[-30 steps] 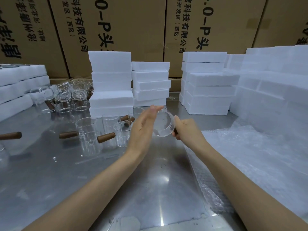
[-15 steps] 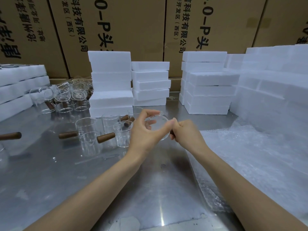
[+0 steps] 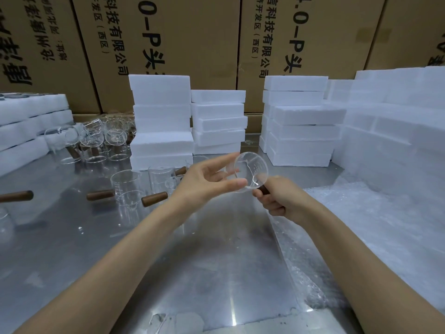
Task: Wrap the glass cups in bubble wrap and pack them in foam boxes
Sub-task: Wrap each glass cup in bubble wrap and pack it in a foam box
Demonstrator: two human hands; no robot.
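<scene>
Head view shows the right hand [image 3: 279, 201] gripping the brown handle of a glass cup [image 3: 251, 170], held tipped on its side above the steel worktop [image 3: 216, 273]. Beside it, the left hand [image 3: 204, 183] is spread loose, thumb tip touching the cup's rim. Bubble wrap [image 3: 375, 227] lies to the right, foam boxes [image 3: 218, 124] stacked behind.

- One head-worn wide-angle view, looking forward and down along both forearms.
- It sits close over the metal surface [image 3: 216, 273], hands near mid-frame.
- Foam boxes [image 3: 161, 121] and cardboard cartons [image 3: 192, 39] fill the far edge.
</scene>
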